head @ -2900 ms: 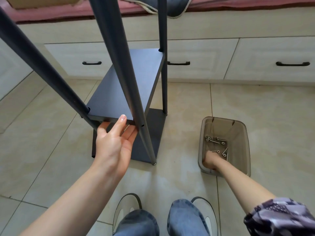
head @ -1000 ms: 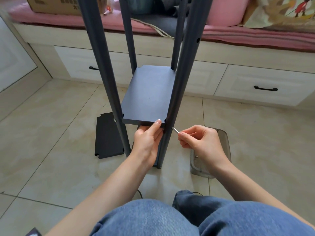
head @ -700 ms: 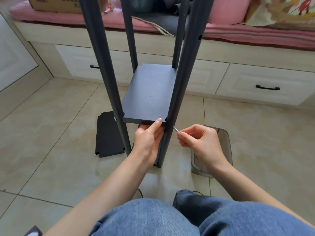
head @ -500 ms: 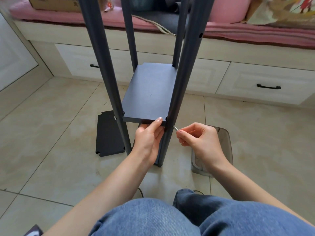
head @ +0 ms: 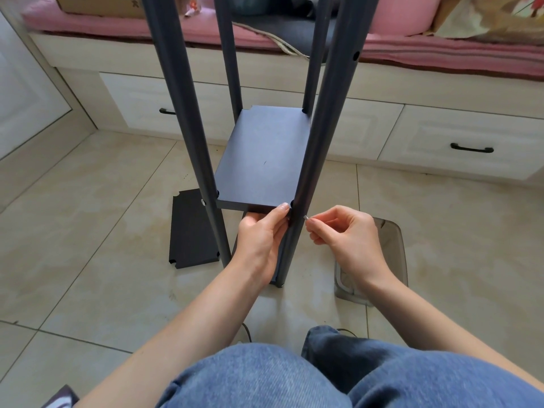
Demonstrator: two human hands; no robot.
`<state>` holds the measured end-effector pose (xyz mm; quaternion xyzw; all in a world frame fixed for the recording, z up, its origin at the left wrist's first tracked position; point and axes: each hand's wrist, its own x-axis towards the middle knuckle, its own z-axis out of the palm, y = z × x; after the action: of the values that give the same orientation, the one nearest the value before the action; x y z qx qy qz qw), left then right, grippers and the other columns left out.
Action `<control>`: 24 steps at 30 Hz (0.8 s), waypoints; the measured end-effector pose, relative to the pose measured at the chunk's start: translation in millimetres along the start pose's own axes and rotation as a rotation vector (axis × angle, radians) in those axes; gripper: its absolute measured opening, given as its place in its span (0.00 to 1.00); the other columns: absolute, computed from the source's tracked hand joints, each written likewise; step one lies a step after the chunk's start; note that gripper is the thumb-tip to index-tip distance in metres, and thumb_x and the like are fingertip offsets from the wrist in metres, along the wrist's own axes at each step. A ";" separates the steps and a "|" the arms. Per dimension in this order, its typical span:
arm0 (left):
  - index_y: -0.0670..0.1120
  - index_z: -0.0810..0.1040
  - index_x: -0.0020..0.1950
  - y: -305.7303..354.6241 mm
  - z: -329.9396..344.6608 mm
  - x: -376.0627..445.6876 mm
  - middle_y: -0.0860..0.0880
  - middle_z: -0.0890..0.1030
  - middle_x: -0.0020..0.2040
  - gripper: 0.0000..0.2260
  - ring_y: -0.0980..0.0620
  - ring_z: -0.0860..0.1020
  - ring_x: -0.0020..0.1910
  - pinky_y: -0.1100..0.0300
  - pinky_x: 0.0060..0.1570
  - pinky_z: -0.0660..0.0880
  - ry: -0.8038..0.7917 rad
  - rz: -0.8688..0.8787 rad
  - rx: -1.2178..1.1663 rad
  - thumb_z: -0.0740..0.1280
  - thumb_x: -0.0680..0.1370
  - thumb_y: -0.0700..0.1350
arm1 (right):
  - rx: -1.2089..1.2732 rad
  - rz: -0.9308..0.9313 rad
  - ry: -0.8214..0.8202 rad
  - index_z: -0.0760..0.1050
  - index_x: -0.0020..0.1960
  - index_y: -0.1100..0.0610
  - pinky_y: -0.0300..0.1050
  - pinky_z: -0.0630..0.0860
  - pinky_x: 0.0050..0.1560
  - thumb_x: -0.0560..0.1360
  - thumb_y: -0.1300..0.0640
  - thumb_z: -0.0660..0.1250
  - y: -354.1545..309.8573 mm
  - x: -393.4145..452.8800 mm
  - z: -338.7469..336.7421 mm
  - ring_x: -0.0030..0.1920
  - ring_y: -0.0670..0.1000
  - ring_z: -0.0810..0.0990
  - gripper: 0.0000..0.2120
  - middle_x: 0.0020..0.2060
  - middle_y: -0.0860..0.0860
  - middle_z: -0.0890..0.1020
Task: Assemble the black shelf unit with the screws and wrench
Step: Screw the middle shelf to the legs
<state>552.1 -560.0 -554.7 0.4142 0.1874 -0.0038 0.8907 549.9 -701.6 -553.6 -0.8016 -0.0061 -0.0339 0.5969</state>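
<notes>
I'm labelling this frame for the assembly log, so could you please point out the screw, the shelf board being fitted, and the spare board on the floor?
screw (head: 306, 218): head view, silver tip showing beyond the right hand's fingertips.
shelf board (head: 262, 160): head view, middle of its top face.
spare board (head: 191, 231): head view, middle of its flat face.

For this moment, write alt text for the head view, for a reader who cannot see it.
A person's right hand pinches a small screw at the near right post of a black shelf unit, while the left hand holds the shelf board from below. A loose black panel and a translucent bin sit on the tiled floor.
</notes>
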 end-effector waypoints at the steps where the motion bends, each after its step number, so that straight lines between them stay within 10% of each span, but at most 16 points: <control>1: 0.35 0.77 0.60 -0.2 -0.1 0.1 0.38 0.83 0.55 0.09 0.45 0.84 0.51 0.63 0.44 0.80 0.004 0.001 0.007 0.66 0.80 0.34 | 0.000 -0.001 -0.001 0.82 0.40 0.55 0.52 0.83 0.44 0.72 0.58 0.75 -0.1 0.4 0.5 0.35 0.50 0.84 0.04 0.32 0.51 0.84; 24: 0.38 0.79 0.52 -1.5 -1.5 2.1 0.40 0.85 0.51 0.03 0.46 0.85 0.51 0.63 0.46 0.80 0.000 0.010 0.069 0.66 0.80 0.35 | -0.014 -0.029 0.002 0.82 0.39 0.54 0.51 0.82 0.46 0.72 0.59 0.75 -0.4 4.1 3.7 0.34 0.48 0.84 0.04 0.31 0.50 0.84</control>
<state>553.3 -559.6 -557.4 0.4455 0.1853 -0.0059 0.8759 554.1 -698.1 -554.0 -0.8056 -0.0167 -0.0433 0.5906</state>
